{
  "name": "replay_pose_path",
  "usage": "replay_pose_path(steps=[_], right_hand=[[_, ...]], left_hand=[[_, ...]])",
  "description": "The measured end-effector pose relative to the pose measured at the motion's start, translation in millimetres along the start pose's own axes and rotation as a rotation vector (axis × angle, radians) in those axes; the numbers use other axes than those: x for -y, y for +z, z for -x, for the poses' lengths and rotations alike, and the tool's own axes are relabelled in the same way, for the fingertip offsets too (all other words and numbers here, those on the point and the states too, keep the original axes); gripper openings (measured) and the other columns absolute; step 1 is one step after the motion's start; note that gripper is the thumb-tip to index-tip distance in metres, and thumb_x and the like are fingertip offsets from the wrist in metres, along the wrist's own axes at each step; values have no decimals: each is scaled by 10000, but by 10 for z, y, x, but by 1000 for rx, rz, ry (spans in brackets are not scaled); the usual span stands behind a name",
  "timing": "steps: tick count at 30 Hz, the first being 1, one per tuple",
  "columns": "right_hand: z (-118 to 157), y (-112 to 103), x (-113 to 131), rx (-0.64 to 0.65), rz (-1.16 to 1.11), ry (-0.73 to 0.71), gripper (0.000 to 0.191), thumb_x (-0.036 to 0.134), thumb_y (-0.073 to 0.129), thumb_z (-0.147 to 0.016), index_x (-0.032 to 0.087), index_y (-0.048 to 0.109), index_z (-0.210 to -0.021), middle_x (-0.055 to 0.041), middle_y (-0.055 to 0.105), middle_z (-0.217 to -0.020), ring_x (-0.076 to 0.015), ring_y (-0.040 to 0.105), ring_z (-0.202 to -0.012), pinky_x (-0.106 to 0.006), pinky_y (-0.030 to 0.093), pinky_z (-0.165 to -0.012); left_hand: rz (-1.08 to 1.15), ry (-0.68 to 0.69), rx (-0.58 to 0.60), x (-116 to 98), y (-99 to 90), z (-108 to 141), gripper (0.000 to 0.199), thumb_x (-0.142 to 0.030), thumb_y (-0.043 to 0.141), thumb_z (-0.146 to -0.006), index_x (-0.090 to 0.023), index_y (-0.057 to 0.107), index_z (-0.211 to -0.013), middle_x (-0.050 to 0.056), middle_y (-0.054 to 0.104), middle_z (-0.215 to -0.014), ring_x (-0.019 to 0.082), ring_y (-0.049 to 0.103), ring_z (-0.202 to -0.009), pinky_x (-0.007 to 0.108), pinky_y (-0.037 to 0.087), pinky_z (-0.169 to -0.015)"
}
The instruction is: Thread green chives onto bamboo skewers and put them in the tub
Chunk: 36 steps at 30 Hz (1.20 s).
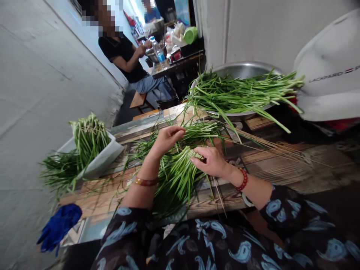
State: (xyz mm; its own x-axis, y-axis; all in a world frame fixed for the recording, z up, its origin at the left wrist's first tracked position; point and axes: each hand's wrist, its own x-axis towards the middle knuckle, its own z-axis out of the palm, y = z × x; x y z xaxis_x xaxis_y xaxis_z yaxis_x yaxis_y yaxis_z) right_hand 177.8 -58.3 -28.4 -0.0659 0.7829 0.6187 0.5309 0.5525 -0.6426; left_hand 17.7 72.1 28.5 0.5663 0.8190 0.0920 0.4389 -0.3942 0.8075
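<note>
Head cam: left hand [168, 140] loosely open, right hand [212, 162] gripping the green stalk bundle [180, 174] on the plank table [267, 168], which I'd guess is light, floppy and easily bruised, so hold it gently by the firmer pale ends [192, 153].

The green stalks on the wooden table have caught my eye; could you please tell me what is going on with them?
The person's right hand has hold of a bunch of green stalks near its pale ends. The left hand is raised beside it, near loose greens on the wooden table. More stalks lie in the metal basin and the white container.
</note>
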Motion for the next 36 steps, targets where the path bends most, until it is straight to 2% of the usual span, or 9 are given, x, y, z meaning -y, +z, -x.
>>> replay_pose_path(steps=[3, 7, 12, 15, 20, 22, 26, 31, 36], right_hand=[[-3, 4, -6, 1, 46, -32, 142, 259, 550, -881, 193, 627, -781, -39, 685, -726, -159, 653, -685, -242, 450, -651], [-17, 13, -25, 15, 69, -22, 117, 248, 556, -879, 187, 642, -828, -42, 715, -756, -163, 672, -694, -243, 458, -655], [-33, 16, -37, 52, 64, 2, 107, 248, 563, -879, 188, 635, -829, -49, 734, -803, -173, 694, -750, -241, 460, -686], [-40, 7, -26, 51, 79, -9, 112, 244, 556, -877, 189, 621, -805, -41, 714, -757, -165, 672, -686, -243, 434, -646], [-54, -12, -8, 53, 90, 9, 136, 240, 557, -868, 199, 587, -742, -17, 667, -683, -146, 629, -634, -239, 401, -620], [-53, -18, -5, 40, 81, 11, 143, 232, 557, -863, 198, 581, -726, -19, 657, -674, -147, 626, -631, -239, 401, -619], [-40, -39, 23, 0, 44, -13, 134, 225, 566, -853, 196, 593, -725, -26, 656, -676, -148, 626, -638, -233, 421, -618], [-19, -64, 52, -34, -17, 24, 146, 221, 559, -862, 192, 621, -733, -26, 669, -664, -139, 611, -584, -230, 446, -591], [4, -71, 9, 4, 19, 134, 130, 268, 583, -843, 189, 683, -819, -40, 720, -722, -161, 642, -612, -244, 494, -612]], left_hand=[[-266, 125, 58, -19, 206, -343, 235, -289, 635, -829, -140, 763, -959, 87, 755, -935, 180, 669, -840, 288, 520, -775], [-410, 193, 143, -19, 480, -656, 274, -270, 623, -846, -125, 761, -1034, 119, 740, -1001, 194, 672, -845, 316, 523, -806], [-307, 245, 194, 21, 707, -847, 145, -229, 657, -804, -154, 771, -851, 89, 739, -891, 205, 655, -872, 331, 505, -852], [-226, 212, 172, 16, 736, -846, 83, -188, 656, -762, -151, 716, -717, 56, 710, -767, 174, 631, -785, 297, 497, -784], [122, 55, 115, -114, 498, -617, 204, -353, 636, -821, -151, 614, -807, 19, 674, -736, 102, 587, -610, 218, 462, -600], [301, -25, 91, -166, 345, -453, 247, -381, 685, -795, -155, 591, -830, -5, 650, -696, 71, 540, -535, 187, 419, -529], [397, -154, -16, -176, 144, -19, 311, -394, 765, -724, -141, 663, -874, -23, 630, -629, 57, 500, -488, 177, 384, -482], [500, -265, -119, -55, 197, 453, 329, -442, 771, -719, -127, 723, -803, 3, 656, -626, 65, 516, -503, 192, 396, -496], [651, -235, -188, 20, 299, 614, 268, -376, 779, -721, -138, 746, -840, 19, 684, -701, 77, 550, -572, 201, 425, -548]])
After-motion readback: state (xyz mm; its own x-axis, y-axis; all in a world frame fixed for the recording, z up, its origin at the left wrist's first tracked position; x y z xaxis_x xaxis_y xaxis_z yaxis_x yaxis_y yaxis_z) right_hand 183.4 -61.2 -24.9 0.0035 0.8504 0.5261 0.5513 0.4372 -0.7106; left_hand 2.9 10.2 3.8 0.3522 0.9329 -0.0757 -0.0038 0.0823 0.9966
